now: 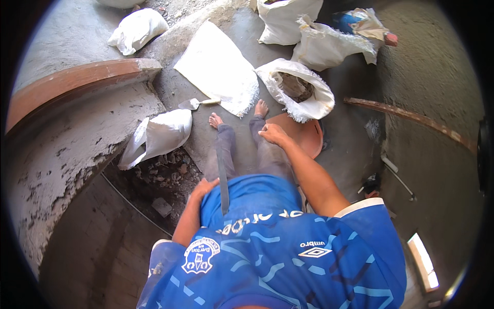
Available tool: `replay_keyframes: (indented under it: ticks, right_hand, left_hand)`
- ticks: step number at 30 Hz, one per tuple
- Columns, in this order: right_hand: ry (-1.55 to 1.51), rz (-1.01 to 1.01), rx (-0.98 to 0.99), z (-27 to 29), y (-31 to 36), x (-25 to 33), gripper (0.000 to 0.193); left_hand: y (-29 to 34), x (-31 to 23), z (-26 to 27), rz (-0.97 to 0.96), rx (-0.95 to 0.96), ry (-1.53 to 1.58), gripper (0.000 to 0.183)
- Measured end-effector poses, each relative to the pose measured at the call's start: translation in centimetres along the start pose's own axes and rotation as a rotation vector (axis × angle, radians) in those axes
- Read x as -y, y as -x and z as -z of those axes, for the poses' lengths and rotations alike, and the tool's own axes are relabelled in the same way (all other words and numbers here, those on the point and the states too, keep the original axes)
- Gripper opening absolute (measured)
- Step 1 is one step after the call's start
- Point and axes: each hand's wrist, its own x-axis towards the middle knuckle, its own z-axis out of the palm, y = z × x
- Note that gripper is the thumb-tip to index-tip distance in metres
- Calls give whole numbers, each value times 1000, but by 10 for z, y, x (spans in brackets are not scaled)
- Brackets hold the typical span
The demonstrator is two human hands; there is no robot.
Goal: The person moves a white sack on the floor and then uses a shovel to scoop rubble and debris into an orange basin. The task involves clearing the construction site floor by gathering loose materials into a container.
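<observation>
My left hand (206,187) rests on the blue cloth at my hip, fingers stretched out, close to a dangling grey strap (222,177). My right hand (274,134) is held out in front of my right leg with its fingers curled in. Whether anything sits in that hand is hidden. Below and beside it is an orange plastic piece with a slot (303,135), whose kind I cannot tell. An open white woven sack (321,100) with brownish rubble inside stands just beyond. Ahead of my bare feet lies a flat white sack (216,67), with a trowel (193,104) by its near edge.
More white sacks (329,49) stand at the far right, and another filled one (138,31) is at the far left. A crumpled white sack (162,134) lies beside broken rubble (170,175) on my left. A rough concrete ledge (77,129) curves along the left side.
</observation>
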Motion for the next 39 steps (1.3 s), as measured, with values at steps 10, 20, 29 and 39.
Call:
replay_keyframes:
  ticks: [10, 20, 29, 39]
  right_hand:
    - [110, -185, -243, -56, -291, -81, 42]
    - [-815, -458, -500, -104, -534, -151, 53]
    - [-969, -275, -124, -128, -557, -28, 23]
    - [-1157, 390, -295, 46, -264, 118, 20]
  left_hand:
    - [-125, -31, -4, 198, -376, 37, 101]
    - [-170, -15, 15, 204, -496, 151, 88]
    - [-176, -4, 14, 136, -543, 194, 87]
    - [-154, -36, 3, 142, -376, 61, 87]
